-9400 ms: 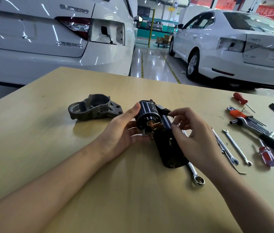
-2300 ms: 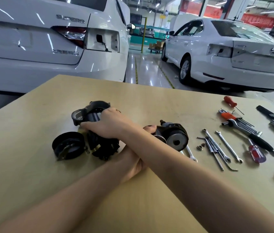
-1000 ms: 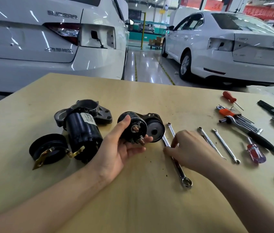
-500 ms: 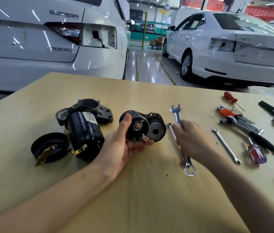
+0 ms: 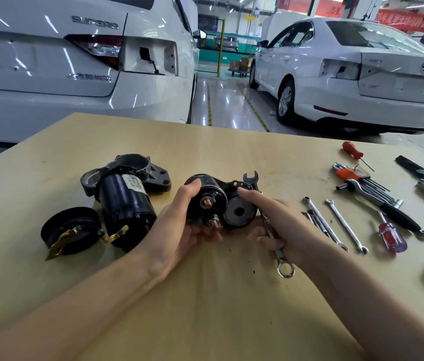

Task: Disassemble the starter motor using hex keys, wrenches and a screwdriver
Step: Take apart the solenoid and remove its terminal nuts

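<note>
A: Which step is this?

B: I'd judge it's the solenoid end of the starter. The left hand [image 5: 179, 230] cradles the solenoid assembly [image 5: 209, 201] from below, thumb hooked over its top, fingers curled under it, so the terminal face with its copper stud and the nut [image 5: 213, 220] points back toward the person.

A: And the other hand?

B: The right hand [image 5: 281, 225] grips a combination wrench [image 5: 270, 225] round the middle of its shank. Its open end sticks up just behind the assembly; its ring end pokes out below the hand, over the tabletop [image 5: 205, 308]. The forefinger reaches forward onto the grey round cap [image 5: 238, 211] joined to the solenoid on its right.

A: So the wrench isn't on anything yet?

B: Not that I can see. Neither end sits on the nut.

A: Where's the rest of the motor?

B: Left of the solenoid assembly: the black motor body [image 5: 125, 204] lies on the tabletop against the grey nose housing [image 5: 132, 168], and a black end cap [image 5: 71, 230] with brass tabs lies further left, nearer the person. Right of the assembly lie spare wrenches [image 5: 336, 225], a hex key set [image 5: 362, 179] and a red-handled screwdriver [image 5: 392, 237].

A: What does the next move need?

B: My guess: turn the wrench so one end can seat squarely on the nut below the stud, while the left hand holds the assembly firm against the twist. If the end sits crooked, it may slip off the flats.
</note>
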`<state>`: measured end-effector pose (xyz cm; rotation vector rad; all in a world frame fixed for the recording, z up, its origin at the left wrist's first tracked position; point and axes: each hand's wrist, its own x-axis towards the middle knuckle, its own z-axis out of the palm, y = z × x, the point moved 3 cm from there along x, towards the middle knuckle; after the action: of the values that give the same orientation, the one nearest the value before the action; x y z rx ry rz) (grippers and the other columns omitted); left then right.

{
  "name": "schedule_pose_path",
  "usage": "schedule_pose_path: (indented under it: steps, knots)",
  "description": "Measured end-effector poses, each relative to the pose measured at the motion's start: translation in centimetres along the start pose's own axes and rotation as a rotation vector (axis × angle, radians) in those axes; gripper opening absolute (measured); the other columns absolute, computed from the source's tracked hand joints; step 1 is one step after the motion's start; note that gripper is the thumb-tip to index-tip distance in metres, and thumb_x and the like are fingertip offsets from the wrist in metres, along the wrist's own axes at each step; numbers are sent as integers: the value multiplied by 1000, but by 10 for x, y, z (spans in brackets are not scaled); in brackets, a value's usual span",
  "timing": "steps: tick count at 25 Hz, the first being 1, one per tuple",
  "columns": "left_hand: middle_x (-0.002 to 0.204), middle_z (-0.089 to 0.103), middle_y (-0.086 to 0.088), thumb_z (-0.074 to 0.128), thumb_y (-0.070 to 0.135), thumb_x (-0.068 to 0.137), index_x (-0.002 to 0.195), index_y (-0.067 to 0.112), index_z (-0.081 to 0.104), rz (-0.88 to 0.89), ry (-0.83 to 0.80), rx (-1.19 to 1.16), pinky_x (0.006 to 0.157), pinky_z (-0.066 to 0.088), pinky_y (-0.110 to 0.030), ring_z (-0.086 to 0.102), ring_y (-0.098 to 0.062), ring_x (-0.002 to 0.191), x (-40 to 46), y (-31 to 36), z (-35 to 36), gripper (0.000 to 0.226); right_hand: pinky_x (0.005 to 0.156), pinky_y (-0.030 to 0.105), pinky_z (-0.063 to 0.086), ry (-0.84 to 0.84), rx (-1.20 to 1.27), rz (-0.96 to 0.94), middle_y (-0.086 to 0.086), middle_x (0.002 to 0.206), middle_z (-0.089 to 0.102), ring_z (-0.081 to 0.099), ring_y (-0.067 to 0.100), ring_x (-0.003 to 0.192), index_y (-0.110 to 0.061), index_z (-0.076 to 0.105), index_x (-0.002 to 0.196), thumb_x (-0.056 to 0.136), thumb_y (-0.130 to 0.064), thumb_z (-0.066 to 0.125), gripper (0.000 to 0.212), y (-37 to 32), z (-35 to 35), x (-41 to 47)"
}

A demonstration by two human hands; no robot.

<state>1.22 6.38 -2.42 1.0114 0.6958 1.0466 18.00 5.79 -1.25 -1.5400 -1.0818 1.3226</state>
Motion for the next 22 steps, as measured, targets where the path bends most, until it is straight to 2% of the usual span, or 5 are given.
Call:
schedule_pose_path:
  steps: [6, 11, 14, 16, 22]
  knots:
    - [80, 65, -9, 57, 32, 82, 111, 7, 61, -108, -137, -27, 79, 49, -41, 60, -22, 75, -1, 0, 6, 39, 47, 20, 36, 307, -279, -506, -8, 57, 57, 48, 8, 50, -18, 63, 75, 67, -49, 73, 34, -27, -10, -23]
    - [106, 71, -12, 48, 59, 81, 124, 13, 59, -181, -134, -131, 75, 58, -38, 67, -28, 95, -6, -2, 12, 64, 53, 11, 32, 653, -798, -1038, -18, 64, 55, 47, 3, 55, -24, 64, 90, 61, -57, 70, 44, -51, 10, -60]
    - [83, 75, 7, 55, 54, 69, 97, 22, 63, -74, -47, -94, 71, 59, -27, 72, -10, 81, -8, -4, 12, 43, 48, 16, 26, 701, -861, -1248, -11, 69, 56, 42, 4, 57, -12, 67, 91, 64, -52, 77, 49, -48, 11, -65]
    - [70, 71, 21, 52, 47, 74, 89, 22, 58, 81, -29, 51, 60, 52, -12, 68, 5, 70, -13, 1, 11, 30, 49, 20, 38, 678, -796, -1360, -7, 70, 58, 48, 9, 55, -9, 66, 92, 66, -48, 80, 49, -41, 4, -62]
    - [91, 67, 19, 58, 48, 86, 116, 14, 47, 401, -22, 325, 75, 46, -8, 62, 4, 93, -20, 14, 7, 47, 67, 3, 38, 388, -548, -1307, -16, 100, 57, 63, 7, 83, -16, 44, 109, 70, -53, 73, 61, -27, -6, -48]
